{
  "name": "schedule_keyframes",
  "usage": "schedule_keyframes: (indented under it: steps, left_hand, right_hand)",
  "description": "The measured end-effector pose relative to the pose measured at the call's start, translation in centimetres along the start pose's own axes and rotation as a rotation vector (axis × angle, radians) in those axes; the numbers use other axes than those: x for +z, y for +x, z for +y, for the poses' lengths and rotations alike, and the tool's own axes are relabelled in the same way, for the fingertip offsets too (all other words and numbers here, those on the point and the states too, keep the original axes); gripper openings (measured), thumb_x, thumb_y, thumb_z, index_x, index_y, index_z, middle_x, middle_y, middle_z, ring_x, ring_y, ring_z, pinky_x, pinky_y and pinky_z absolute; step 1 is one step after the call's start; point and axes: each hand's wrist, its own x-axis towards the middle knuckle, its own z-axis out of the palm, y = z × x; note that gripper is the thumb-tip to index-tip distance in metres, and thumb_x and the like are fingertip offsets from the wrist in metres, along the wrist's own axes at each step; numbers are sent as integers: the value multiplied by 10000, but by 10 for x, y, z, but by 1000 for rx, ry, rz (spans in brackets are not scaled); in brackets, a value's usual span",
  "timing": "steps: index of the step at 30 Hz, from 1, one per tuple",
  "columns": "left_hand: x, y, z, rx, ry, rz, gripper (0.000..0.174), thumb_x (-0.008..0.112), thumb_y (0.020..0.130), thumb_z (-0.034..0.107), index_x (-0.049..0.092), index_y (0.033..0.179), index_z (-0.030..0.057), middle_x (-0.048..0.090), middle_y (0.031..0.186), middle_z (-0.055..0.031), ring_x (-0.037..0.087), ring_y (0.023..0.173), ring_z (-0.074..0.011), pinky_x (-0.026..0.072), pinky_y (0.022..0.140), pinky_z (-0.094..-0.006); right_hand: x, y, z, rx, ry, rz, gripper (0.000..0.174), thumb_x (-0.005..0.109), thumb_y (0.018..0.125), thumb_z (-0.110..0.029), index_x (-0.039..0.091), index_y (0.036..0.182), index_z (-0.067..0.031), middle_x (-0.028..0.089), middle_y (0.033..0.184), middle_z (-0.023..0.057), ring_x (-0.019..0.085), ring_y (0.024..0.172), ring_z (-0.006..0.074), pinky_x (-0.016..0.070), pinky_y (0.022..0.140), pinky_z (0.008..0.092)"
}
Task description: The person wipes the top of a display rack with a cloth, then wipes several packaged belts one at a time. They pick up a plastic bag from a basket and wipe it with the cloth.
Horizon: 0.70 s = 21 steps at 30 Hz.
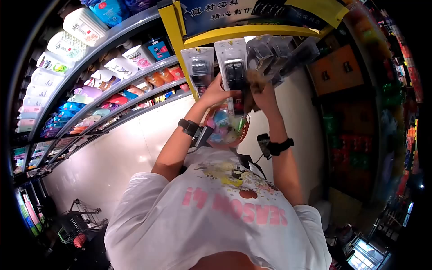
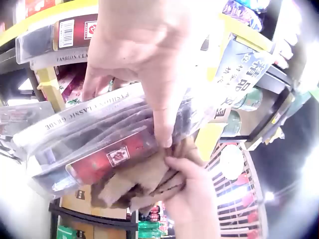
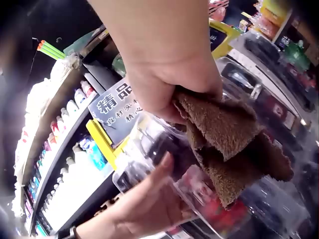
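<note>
The hands [image 2: 144, 55] hold a clear package [image 2: 89, 144] and brown cloth [image 2: 137, 177].

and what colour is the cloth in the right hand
Brown; the cloth shows best in the right wrist view.

At least five clear packs [image 1: 233, 49] hang at the far middle: one on the left, one in the centre, no fewer than three on the right. There are one brown cloth [image 3: 224, 124], one yellow frame [image 1: 172, 24] and one printed sign [image 1: 211, 22]. Nearer are two dark wrist straps [image 1: 283, 146]; at far left, at least six white bottles [image 1: 85, 27]; at near right, one lit screen [image 1: 368, 255].
</note>
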Motion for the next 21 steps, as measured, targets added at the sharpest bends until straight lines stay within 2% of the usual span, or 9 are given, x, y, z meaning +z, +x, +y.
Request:
schedule_keyframes:
  steps: [2,5,6,7,9,10,13,19,21]
  left_hand:
    - [0,-1,3,-28,-44,-26,636,748,639,143,392,1151,21,531,1030,-60,507,932,-120,414,805,-247]
    - [1,-3,5,-55,-138,-46,622,746,645,130,398,1150,27,538,1008,-41,515,894,-94,421,783,-232]
    - [1,-4,9,-86,-120,-48,593,731,663,111,401,1149,33,544,1006,-35,521,890,-91,424,782,-229]
    - [2,-6,13,-88,-109,-59,593,731,663,111,401,1149,33,544,1006,-35,521,890,-91,424,782,-229]
    - [5,-8,22,-110,-141,-60,568,717,676,97,403,1145,32,546,1014,-36,527,899,-100,426,791,-236]
    - [5,-9,22,-116,-118,-55,557,708,684,87,402,1146,34,549,1020,-38,529,910,-106,428,795,-240]
    - [2,-5,11,-83,-128,-79,562,710,683,89,401,1149,42,548,1020,-40,530,915,-110,427,800,-245]
    - [1,1,-5,-69,-27,-37,526,730,676,165,440,1100,48,554,926,-1,510,794,-60,416,682,-201]
    - [4,0,-1,-16,-88,-33,526,729,678,159,437,1101,47,555,929,-3,511,793,-59,416,682,-199]
  right_hand:
    - [6,-24,15,167,45,-80,280,544,780,-163,547,1021,-20,573,891,229,538,867,387,438,700,384]
    - [19,-64,49,136,82,-90,310,533,782,-126,521,1079,-39,554,989,215,523,926,373,430,749,366]
    - [8,-71,31,166,155,-139,303,518,781,-91,530,1081,-47,554,1025,196,526,946,357,427,786,348]
    - [7,-80,37,171,162,-127,303,518,781,-91,530,1081,-47,554,1025,196,526,946,357,427,786,348]
    - [3,-93,50,60,157,-178,280,493,763,-19,512,1042,-22,572,880,173,567,835,289,435,746,326]
    - [-1,-95,51,156,177,-236,295,507,778,-75,551,1070,-66,558,1043,181,534,965,339,414,818,338]
    - [-10,-88,40,315,223,-288,292,522,769,-91,551,1057,-52,579,980,187,554,925,336,429,782,339]
    - [-25,-28,-24,102,96,-137,278,529,769,-124,544,1028,-24,584,893,213,577,844,336,448,700,334]
    - [-19,-29,-13,206,10,-194,275,529,770,-119,552,1025,-19,601,876,192,592,826,316,447,709,325]
